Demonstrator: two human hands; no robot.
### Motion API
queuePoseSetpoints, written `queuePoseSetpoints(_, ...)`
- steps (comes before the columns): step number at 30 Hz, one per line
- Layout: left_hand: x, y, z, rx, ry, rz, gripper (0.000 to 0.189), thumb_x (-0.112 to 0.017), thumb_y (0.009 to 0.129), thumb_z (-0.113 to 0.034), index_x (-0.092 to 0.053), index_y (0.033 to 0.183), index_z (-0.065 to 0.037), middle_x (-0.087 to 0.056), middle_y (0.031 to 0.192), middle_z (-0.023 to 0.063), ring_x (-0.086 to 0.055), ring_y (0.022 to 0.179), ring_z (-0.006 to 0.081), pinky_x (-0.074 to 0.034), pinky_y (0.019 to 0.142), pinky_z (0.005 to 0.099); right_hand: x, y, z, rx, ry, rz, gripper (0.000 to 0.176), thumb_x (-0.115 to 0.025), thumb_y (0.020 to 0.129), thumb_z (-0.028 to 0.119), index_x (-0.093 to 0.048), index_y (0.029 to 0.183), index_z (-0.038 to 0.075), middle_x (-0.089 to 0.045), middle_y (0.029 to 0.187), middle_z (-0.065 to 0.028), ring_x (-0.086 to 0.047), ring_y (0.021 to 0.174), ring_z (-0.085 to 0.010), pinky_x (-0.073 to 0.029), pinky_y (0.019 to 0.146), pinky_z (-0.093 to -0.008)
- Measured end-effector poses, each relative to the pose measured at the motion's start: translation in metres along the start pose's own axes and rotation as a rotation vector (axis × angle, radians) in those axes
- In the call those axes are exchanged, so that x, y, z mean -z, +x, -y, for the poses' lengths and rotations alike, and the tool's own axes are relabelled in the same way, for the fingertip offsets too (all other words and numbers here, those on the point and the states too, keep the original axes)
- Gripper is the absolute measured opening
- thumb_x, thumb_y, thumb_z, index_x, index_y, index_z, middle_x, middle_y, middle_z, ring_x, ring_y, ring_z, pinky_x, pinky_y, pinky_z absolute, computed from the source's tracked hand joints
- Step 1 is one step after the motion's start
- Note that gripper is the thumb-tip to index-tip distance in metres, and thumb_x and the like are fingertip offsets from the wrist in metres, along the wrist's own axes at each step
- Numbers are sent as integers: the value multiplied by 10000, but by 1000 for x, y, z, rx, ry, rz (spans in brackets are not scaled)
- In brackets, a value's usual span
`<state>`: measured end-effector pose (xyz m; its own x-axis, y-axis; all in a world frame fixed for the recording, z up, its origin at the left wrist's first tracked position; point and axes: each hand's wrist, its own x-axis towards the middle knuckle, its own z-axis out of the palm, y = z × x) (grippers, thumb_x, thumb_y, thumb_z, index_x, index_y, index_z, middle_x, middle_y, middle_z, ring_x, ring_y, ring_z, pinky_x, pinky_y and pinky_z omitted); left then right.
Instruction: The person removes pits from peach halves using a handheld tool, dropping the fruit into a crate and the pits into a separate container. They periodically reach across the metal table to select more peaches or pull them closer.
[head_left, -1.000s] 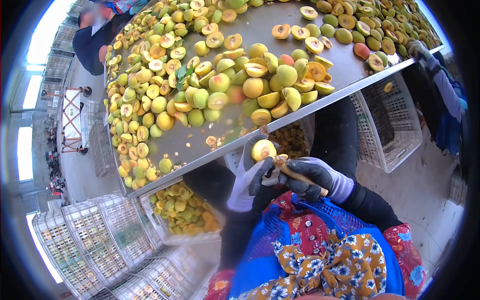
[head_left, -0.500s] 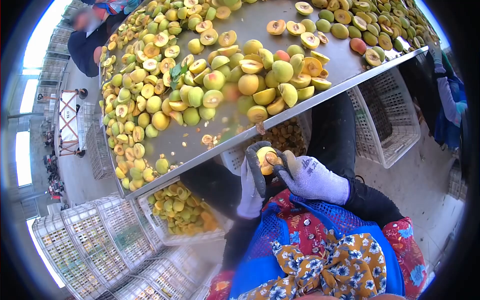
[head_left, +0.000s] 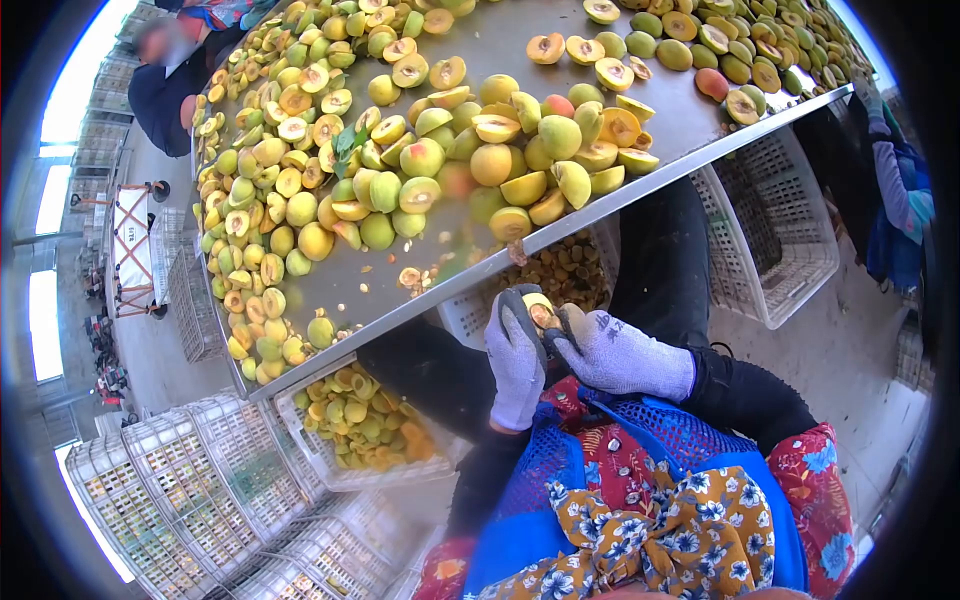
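Observation:
A halved fruit (head_left: 541, 308) with its brown centre showing is held between my two gloved hands, just below the metal table's edge. My left hand (head_left: 517, 355), in a light purple and grey glove, is wrapped round it from the left. From the right, my right hand (head_left: 610, 350) has its fingertips pinched against the cut side. Whether those fingers also hold a small tool is too hidden to tell. Under my hands stands a crate of brown pieces (head_left: 570, 272). Many whole and halved yellow-green fruits (head_left: 490, 165) lie on the metal table (head_left: 345, 292) above.
A white crate of fruit halves (head_left: 438, 470) is at the lower left, beside stacked crates (head_left: 190, 480). Another crate (head_left: 790, 305) stands under the table at the right. One person (head_left: 165, 95) is at the upper left, another (head_left: 900, 200) at the far right.
My left hand has turned and closed further around the fruit, which now shows less of its cut face. The view has shifted slightly.

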<state>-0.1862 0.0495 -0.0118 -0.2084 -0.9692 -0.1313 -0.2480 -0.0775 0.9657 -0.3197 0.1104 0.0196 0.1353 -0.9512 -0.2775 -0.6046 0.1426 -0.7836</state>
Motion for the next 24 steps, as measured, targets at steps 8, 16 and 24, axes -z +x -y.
queuePoseSetpoints(8, 2, 1, 0, -128, 76, 50, 274, -370, 1016, -143, -598, 1066, 0, -633, 878, 155, -629, 808, 247, -487, 747, 351, -6, -3, -10, 143, 223, -50, 291, -466, 993, 236, -505, 1094, -35, -608, 861, -253, -625, 773, -379, -499, 690, -455)
queuePoseSetpoints(16, 1, 6, 7, -143, 212, 172, 267, -379, 1003, -135, -605, 1042, 2, -652, 876, 173, -651, 795, 300, -496, 717, 379, 1, -4, -10, -152, 81, 52, 353, -439, 1010, 282, -519, 1054, -59, -609, 753, -237, -644, 750, -385, -480, 606, -472)
queuePoseSetpoints(24, -5, 0, 4, -170, 146, 90, 262, -391, 1002, -140, -610, 1013, 3, -656, 902, 193, -653, 806, 329, -498, 735, 403, 10, -6, -10, -422, 927, 264, 456, -457, 993, 414, -568, 949, -26, -609, 727, -127, -619, 684, -200, -496, 646, -365)
